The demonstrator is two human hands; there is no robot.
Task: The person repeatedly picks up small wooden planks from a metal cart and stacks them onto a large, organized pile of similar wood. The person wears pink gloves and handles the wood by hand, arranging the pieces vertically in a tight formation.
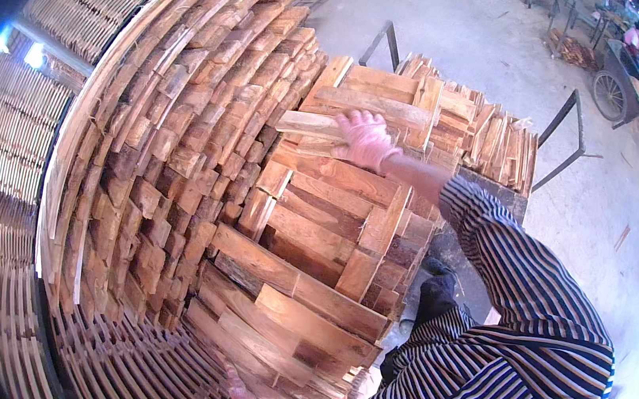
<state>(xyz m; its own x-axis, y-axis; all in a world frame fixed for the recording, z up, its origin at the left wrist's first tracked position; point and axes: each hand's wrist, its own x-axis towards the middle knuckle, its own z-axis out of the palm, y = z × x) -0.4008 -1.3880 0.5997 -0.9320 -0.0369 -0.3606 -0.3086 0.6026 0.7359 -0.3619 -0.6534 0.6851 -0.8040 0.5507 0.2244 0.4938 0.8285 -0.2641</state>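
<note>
My right hand (368,140), in a pink glove, reaches across a stack of short wooden boards. Its fingers are closed around the end of a pale wooden board (306,124), which points left toward the tall wood pile. Low in the picture, my left hand (236,390), also gloved in pink, rests by the left ends of the nearest boards (254,343). Its fingers look stretched out, with nothing visible in them. Between my hands lie crosswise boards (312,229), some laid lengthwise over others.
A tall pile of stacked boards (175,142) rises close on the left. Slatted racks of wood (13,130) stand beyond it. Black metal frames (570,142) stick up behind the stack. A wheeled cart (616,92) stands far right on the concrete floor (453,24).
</note>
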